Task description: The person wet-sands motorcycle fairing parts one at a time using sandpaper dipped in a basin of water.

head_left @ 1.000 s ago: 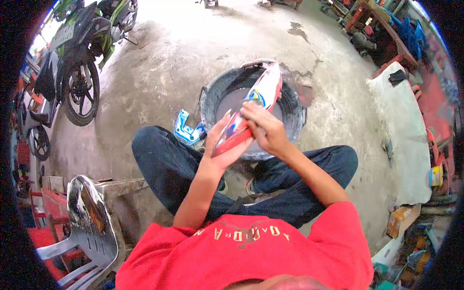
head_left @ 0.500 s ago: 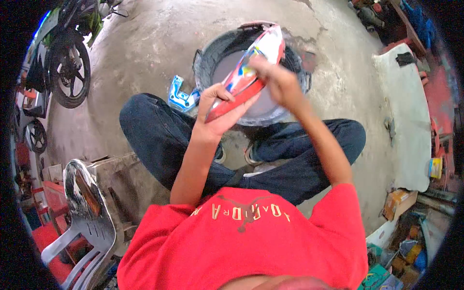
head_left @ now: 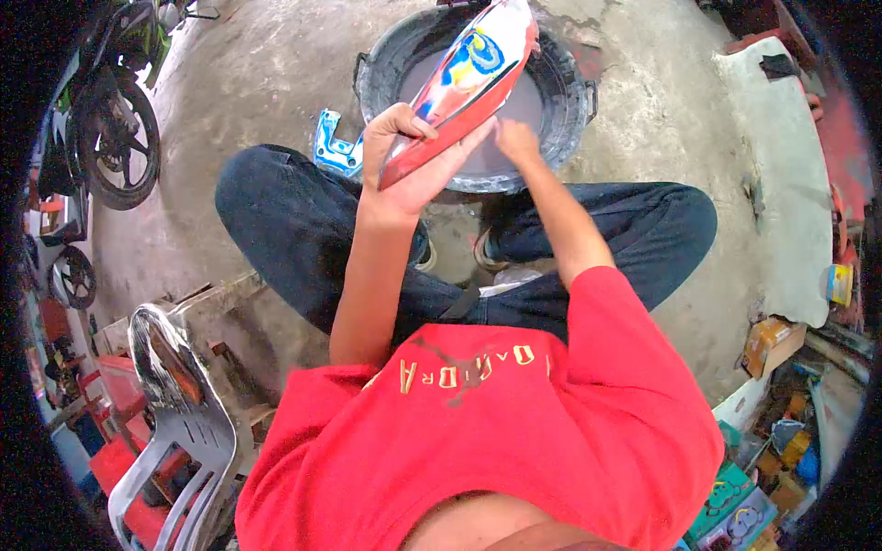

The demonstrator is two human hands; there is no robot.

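The wide dark basin (head_left: 390, 62) on the floor held cloudy greyish liquid (head_left: 528, 103). The long red-and-white panel (head_left: 470, 81) slanted above it, its near end grasped by the left hand (head_left: 413, 186). The blue-and-white part (head_left: 325, 134) lay just left of the basin. The right hand (head_left: 517, 140) hovered over the basin's near side; whether it gripped anything was unclear.

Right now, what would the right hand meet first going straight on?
Right hand probably meets the red-edged panel first; depth is unclear, so it may pass below, toward the tub.
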